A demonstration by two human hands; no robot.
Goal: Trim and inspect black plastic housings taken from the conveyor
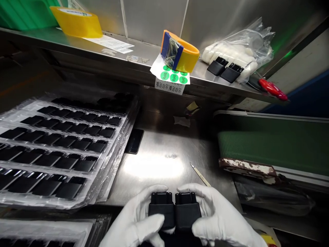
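Note:
Two black plastic connector housings stand side by side at the front edge of the steel bench. My left hand (144, 219), in a white glove, is closed round the left connector housing (161, 212). The right connector housing (187, 213) is gripped by my right hand (218, 216), gloved the same way. Thumbs lie across the lower fronts, and the fingers curl round the outer sides. The two housings are nearly touching; their undersides are hidden. Beyond my right hand lies a craft knife (200, 175) with a pale handle.
Stacked plastic trays (64, 137) with rows of black housings fill the left side. A dark phone (135, 141) lies beside them. On the right is a green conveyor belt (272, 144). The shelf (144, 56) carries tape rolls (79, 24), bagged gloves (231, 55) and two more housings (224, 69).

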